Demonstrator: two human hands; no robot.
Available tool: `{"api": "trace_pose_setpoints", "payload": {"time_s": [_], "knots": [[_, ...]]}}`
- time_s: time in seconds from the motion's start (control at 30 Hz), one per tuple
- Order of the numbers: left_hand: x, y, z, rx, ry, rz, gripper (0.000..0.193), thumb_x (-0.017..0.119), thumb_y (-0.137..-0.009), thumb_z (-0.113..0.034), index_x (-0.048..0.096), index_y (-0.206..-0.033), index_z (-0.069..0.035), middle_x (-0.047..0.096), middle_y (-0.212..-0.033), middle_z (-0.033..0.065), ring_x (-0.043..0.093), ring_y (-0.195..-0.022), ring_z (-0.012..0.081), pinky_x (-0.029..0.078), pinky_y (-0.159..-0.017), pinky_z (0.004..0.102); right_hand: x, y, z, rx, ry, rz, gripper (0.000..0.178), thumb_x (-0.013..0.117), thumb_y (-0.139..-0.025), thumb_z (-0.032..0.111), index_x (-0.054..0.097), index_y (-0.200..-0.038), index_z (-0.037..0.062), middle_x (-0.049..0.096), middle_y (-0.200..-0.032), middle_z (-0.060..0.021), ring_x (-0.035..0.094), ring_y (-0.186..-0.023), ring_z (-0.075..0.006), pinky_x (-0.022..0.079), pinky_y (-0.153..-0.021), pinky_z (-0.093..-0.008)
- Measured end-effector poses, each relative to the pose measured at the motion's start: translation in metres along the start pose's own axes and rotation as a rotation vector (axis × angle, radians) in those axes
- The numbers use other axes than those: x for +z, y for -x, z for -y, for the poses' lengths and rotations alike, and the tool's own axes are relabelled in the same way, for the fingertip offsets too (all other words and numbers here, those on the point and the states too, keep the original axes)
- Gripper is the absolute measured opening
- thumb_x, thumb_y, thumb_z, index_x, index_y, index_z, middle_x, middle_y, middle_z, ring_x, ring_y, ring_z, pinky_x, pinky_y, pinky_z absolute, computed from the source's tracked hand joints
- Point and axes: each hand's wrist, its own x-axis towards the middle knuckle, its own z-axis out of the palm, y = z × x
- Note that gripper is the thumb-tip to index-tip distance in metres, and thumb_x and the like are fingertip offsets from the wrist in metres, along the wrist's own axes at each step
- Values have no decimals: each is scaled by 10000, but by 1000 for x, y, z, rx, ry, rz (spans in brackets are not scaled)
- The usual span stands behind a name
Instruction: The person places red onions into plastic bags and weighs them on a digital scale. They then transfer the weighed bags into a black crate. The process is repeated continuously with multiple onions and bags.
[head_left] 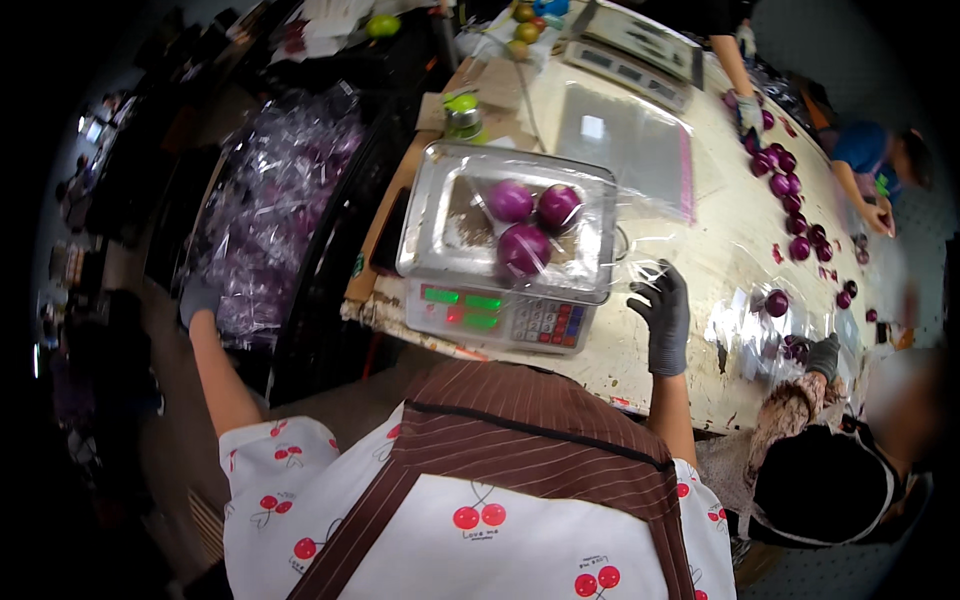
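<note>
Three red onions (526,250) lie on the metal pan (440,255) of a digital scale (560,327), with clear plastic film over and around them. To the right of the pan my right hand (664,318), in a grey glove, is raised over the table with its fingers spread. Thin clear film shows close to its fingertips, and I cannot tell if they touch it. Far over on the left, my left hand (200,297), also gloved, is at the side of a dark crate full of clear-bagged purple onions (275,200). Its fingers are blurred and partly hidden.
Behind the scale lies a stack of flat clear bags (625,145), with a second scale (630,60) beyond. A green-topped tape roll (463,115) stands at the pan's far left corner. Loose onions (785,185) line the table's right side, where other people's gloved hands work.
</note>
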Motion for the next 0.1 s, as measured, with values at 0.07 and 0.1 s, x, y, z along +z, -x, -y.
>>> {"api": "trace_pose_setpoints", "payload": {"time_s": [0.07,0.1], "knots": [[-32,22,-22,80,54,-113,540,601,-763,-383,524,-1224,-113,545,-1198,185,515,-1115,336,408,-936,404,3,1,0,83,-79,38,639,492,-890,467,302,-1365,84,476,-1223,-140,571,-995,-238,524,-754,-327],[-42,28,-27,70,-13,-117,544,581,-781,-412,524,-1231,-111,502,-1248,202,497,-1146,316,394,-958,385,10,0,3,184,-87,41,690,503,-878,487,233,-1401,126,462,-1252,-155,548,-1043,-252,523,-767,-341]]}}
